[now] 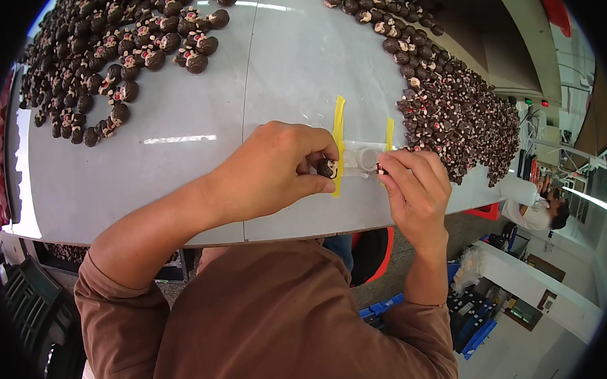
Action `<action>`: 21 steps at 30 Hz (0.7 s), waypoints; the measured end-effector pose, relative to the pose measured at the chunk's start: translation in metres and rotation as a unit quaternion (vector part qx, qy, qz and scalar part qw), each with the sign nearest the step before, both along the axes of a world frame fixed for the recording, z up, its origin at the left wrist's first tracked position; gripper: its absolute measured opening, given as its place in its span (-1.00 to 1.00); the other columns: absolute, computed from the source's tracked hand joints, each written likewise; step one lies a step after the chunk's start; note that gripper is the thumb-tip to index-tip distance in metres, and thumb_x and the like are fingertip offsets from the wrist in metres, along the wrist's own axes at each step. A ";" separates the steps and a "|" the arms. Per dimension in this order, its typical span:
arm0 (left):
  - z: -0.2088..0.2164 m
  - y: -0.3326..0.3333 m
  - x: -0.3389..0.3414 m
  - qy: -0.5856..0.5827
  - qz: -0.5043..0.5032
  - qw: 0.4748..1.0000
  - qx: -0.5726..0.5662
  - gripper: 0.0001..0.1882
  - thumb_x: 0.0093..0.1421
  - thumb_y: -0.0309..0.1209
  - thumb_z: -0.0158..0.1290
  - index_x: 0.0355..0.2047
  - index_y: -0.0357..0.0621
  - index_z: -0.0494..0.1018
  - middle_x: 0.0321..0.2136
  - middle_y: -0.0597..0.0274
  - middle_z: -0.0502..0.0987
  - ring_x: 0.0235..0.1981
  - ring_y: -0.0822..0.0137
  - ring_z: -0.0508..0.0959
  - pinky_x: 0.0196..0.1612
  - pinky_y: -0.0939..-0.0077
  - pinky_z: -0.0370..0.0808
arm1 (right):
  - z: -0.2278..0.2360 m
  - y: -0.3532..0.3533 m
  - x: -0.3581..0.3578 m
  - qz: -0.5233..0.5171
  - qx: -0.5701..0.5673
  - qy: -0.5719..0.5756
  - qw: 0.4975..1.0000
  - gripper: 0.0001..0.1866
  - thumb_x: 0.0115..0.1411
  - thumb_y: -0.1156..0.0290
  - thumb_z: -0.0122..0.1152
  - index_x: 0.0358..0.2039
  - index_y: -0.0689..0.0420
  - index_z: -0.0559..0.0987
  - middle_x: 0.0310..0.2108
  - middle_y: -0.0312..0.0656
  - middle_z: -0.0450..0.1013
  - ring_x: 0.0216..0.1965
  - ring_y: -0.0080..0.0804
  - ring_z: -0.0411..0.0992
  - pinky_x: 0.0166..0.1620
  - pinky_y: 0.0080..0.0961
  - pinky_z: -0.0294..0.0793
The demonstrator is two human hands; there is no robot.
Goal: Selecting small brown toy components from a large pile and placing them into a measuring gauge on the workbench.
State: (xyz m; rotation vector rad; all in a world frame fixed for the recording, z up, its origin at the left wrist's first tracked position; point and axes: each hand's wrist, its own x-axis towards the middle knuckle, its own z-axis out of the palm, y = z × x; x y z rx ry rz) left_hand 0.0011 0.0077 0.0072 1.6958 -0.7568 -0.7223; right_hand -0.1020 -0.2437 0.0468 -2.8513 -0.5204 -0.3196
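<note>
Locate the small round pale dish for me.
In the head view, the dish sits on the table, right of centre, between two yellow tape strips, with the left hand and right hand flanking it.

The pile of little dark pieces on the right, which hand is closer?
Right. The right hand is beside the pile; the left hand is farther left, at the left yellow tape.

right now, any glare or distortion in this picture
Head view: white glare streaks on the tabletop, fisheye bending along its front edge, black around the rim; head view also: the bit in the right fingers is too small to identify.
</note>
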 end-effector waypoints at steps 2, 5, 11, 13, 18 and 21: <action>0.002 -0.002 -0.001 0.055 -0.003 0.998 -0.005 -0.71 0.14 -0.55 0.35 -0.15 -0.38 0.57 -0.33 -0.02 0.69 -0.32 0.20 0.72 -0.16 0.39 0.66 | 0.002 0.002 -0.005 -0.012 0.025 -0.004 1.000 -0.69 0.01 0.62 0.47 -0.17 0.25 0.71 -0.20 -0.11 0.63 -0.21 -0.11 0.54 -0.13 -0.23 0.56; 0.000 -0.003 -0.008 0.166 0.019 0.985 -0.036 -0.72 0.16 -0.57 0.34 -0.15 -0.39 0.56 -0.31 0.03 0.71 -0.31 0.31 0.72 -0.16 0.43 0.67 | 0.002 0.012 -0.015 -0.016 0.219 0.012 0.976 -0.66 -0.05 0.70 0.48 -0.19 0.31 0.69 -0.19 -0.01 0.66 -0.18 -0.12 0.59 -0.10 -0.31 0.56; -0.005 -0.007 -0.009 0.194 -0.031 0.981 -0.006 -0.65 0.16 -0.59 0.37 -0.06 -0.35 0.55 -0.24 0.18 0.69 -0.25 0.47 0.66 -0.13 0.54 0.66 | -0.014 0.036 -0.019 -0.012 0.283 -0.007 0.959 -0.65 -0.02 0.65 0.52 -0.17 0.25 0.70 -0.18 -0.05 0.67 -0.22 -0.14 0.60 -0.16 -0.33 0.57; -0.005 -0.007 -0.008 0.189 -0.034 0.981 -0.001 -0.65 0.16 -0.59 0.38 -0.06 -0.35 0.55 -0.24 0.18 0.69 -0.24 0.47 0.66 -0.12 0.53 0.66 | -0.018 0.038 -0.017 -0.011 0.287 -0.014 0.958 -0.64 -0.01 0.62 0.55 -0.15 0.20 0.71 -0.17 -0.11 0.67 -0.24 -0.17 0.60 -0.20 -0.35 0.57; -0.004 -0.007 -0.008 0.186 -0.036 0.982 -0.008 -0.65 0.14 -0.57 0.40 -0.08 -0.36 0.57 -0.25 0.16 0.69 -0.24 0.46 0.66 -0.11 0.52 0.67 | -0.019 0.039 -0.015 -0.005 0.262 -0.009 0.965 -0.68 -0.02 0.64 0.53 -0.20 0.28 0.69 -0.20 -0.03 0.67 -0.20 -0.12 0.60 -0.15 -0.34 0.57; -0.005 -0.006 -0.008 0.181 -0.038 0.983 -0.010 -0.65 0.15 -0.56 0.39 -0.08 -0.37 0.57 -0.25 0.15 0.69 -0.24 0.45 0.67 -0.11 0.50 0.67 | -0.018 0.041 -0.013 -0.005 0.246 -0.009 0.969 -0.68 -0.02 0.64 0.54 -0.20 0.27 0.69 -0.20 -0.04 0.67 -0.20 -0.12 0.60 -0.15 -0.33 0.57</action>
